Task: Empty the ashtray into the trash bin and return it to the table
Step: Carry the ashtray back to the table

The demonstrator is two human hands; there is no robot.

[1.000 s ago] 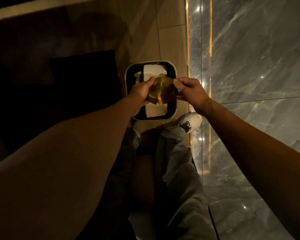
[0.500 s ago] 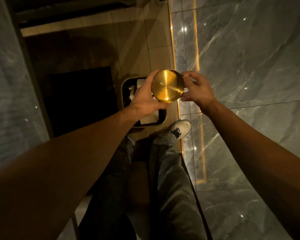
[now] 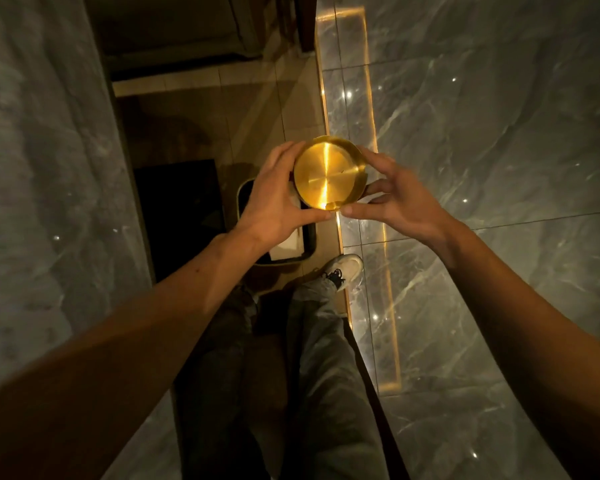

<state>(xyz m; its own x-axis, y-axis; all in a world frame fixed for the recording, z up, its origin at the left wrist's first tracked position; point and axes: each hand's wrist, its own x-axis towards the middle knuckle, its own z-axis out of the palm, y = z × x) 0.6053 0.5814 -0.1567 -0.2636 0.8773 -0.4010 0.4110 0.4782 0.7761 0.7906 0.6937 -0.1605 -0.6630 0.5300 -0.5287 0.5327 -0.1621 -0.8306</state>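
One head-worn wide-angle view looks steeply down, close over both forearms, toward the legs [image 3: 326, 375] and floor [image 3: 257, 109].

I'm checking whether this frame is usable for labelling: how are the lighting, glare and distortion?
Head view: the scene is dim and warm-toned; a bright streak of glare crosses the gold ashtray held between the left hand and right hand; the trash bin below sits in deep shadow; light spots glint off the marble; wide-angle stretching enlarges the forearms at the edges.
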